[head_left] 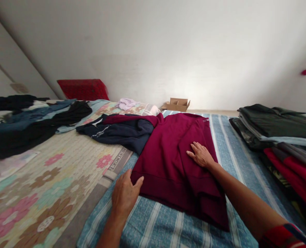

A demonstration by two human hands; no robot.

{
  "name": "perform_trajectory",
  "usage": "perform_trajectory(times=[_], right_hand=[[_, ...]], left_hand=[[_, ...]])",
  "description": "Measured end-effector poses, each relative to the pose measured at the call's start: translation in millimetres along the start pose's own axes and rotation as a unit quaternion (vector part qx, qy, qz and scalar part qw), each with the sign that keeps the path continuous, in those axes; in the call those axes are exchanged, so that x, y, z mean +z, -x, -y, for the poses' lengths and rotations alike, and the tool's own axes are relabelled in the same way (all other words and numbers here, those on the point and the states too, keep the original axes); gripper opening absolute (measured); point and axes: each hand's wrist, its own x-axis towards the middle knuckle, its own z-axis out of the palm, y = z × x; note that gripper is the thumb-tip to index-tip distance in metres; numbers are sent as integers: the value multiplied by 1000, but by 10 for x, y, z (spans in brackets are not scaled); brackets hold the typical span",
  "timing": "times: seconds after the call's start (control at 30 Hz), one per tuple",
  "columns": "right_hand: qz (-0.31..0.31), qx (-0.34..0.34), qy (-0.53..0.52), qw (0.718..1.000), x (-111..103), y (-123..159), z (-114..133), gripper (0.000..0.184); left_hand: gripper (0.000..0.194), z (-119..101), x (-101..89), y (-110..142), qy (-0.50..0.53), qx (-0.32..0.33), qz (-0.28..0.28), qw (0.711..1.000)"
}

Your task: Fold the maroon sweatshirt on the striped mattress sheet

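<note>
A maroon sweatshirt [168,162] lies flat on a blue striped bedsheet [153,224], its ribbed hem towards me. My right hand [200,155] rests palm-down on the sweatshirt, fingers spread and holding nothing. My left hand [125,194] sits at the sweatshirt's lower left edge, fingertips touching the hem without visibly gripping it. A navy garment [121,132] with a white stripe lies against the sweatshirt's far left side, partly under a maroon sleeve.
Folded clothes stand in stacks [277,124] at the right. A dark, jumbled clothes heap [31,120] lies on a floral mat [46,196] at the left. Farther back are a lilac cloth [126,103], a cardboard box [176,104], and a red cushion [82,89] against the wall.
</note>
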Motion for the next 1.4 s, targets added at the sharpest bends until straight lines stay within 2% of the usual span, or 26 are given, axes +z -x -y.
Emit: perform_trajectory(times=[0.1, 0.17, 0.27, 0.33, 0.4, 0.53, 0.63, 0.73, 0.83, 0.93, 1.07, 1.17, 1.27, 1.33, 1.4], right_hand=[[0, -1, 6, 1000, 11, 2, 0, 67], [1, 0, 10, 1000, 13, 5, 0, 67], [4, -1, 14, 1000, 10, 8, 4, 67], [6, 0, 17, 1000, 10, 8, 6, 68], [8, 1, 18, 1000, 16, 5, 4, 68], [12, 7, 16, 1000, 8, -2, 3, 67], [8, 5, 6, 1000, -99, 26, 76, 66], [11, -54, -30, 998, -299, 120, 276, 68], [42, -131, -63, 988, -444, 257, 539, 73], [84, -127, -67, 986, -414, 366, 722, 76], [113, -102, -65, 986, -252, 412, 764, 77], [113, -102, -68, 986, -203, 407, 746, 75], [116, -97, -69, 986, -214, 406, 751, 74], [121, -94, -66, 986, -230, 410, 762, 74], [127, -93, -65, 985, -245, 413, 773, 75]], left_hand=[[51, -34, -57, -17, 57, -73, 32, 995], [39, -34, -106, -30, 151, -98, 77, 981], [25, 4, -169, -19, 319, -141, 118, 930], [25, 34, -188, 3, 371, -177, 118, 904], [25, 55, -185, 22, 383, -189, 122, 896], [24, 72, -162, 27, 379, -169, 130, 900], [24, 79, -161, 18, 373, -151, 136, 906], [24, 84, -167, 10, 363, -144, 142, 910], [25, 97, -161, 5, 368, -149, 146, 906], [29, 126, -145, 6, 395, -158, 151, 892], [33, 171, -120, 12, 412, -168, 152, 882], [32, 192, -112, 6, 385, -159, 162, 894], [28, 187, -136, -6, 281, -132, 170, 935], [25, 158, -167, -13, 176, -104, 148, 968], [19, 97, -193, -20, 73, -87, 97, 989]])
